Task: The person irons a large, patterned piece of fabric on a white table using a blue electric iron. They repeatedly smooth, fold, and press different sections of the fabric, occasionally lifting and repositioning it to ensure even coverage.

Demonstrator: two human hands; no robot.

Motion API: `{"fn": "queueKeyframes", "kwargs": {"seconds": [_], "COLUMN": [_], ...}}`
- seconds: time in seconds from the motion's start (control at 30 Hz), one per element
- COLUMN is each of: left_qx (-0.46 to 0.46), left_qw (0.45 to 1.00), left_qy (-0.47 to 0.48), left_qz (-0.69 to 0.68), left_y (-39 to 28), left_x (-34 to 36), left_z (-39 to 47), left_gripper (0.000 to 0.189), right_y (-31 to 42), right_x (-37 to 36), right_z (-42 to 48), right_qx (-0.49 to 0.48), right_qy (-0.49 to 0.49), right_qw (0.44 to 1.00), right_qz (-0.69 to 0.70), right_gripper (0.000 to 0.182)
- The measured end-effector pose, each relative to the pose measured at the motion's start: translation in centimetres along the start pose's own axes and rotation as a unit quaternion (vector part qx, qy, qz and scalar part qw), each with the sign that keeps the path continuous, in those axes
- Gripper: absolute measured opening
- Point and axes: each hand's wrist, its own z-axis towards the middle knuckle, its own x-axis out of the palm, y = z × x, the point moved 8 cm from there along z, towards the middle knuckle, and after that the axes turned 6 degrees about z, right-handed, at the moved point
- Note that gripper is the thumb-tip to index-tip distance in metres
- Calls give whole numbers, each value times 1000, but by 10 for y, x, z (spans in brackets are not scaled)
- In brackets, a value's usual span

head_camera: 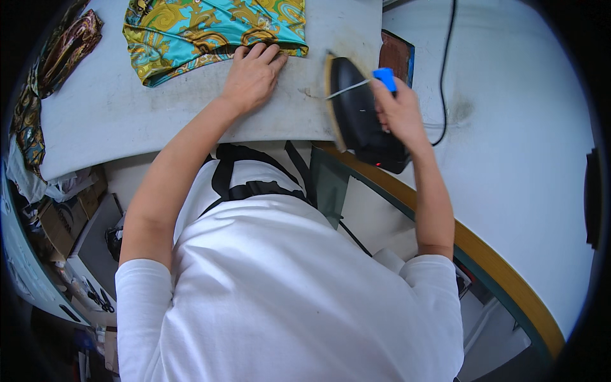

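Observation:
My left hand (256,71) lies palm down, its fingertips on the near edge of a shiny turquoise and gold patterned fabric (205,36). That fabric is spread on a pale padded ironing surface (157,114), with some folds along its near edge. To the right, my right hand (398,107) grips the handle of a black electric iron (351,95) that has a blue part (385,79) near the thumb. The iron is tilted, its light-coloured sole edge towards the left, and looks blurred. Whether it touches the surface cannot be told.
A black cord (445,71) runs up over the white table (515,143) at right. A reddish-brown pad (396,57) lies beyond the iron. More patterned fabric (67,52) hangs over the left edge. Cardboard boxes (62,224) and scissors (100,298) are lower left.

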Motion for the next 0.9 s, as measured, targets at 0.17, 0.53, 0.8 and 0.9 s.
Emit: {"fn": "queueKeyframes", "kwargs": {"seconds": [0.17, 0.53, 0.8, 0.9], "left_qx": [22, -47, -32, -31], "left_qw": [998, 995, 996, 997], "left_qy": [-28, -81, -80, -75], "left_qz": [-46, -33, -16, -1], "left_y": [9, 57, 55, 60], "left_x": [-1, -39, -49, -53], "left_z": [-4, -38, -40, -47], "left_gripper": [43, 30, 30, 31], "right_y": [48, 24, 53, 64], "right_x": [74, 93, 104, 111], "right_z": [-3, 19, 14, 13], "right_qx": [-149, -64, -108, -135], "right_qy": [-41, -2, 9, 12], "right_qw": [962, 985, 978, 971], "right_qz": [-224, -161, -176, -197], "right_gripper": [47, 48, 48, 48]}}
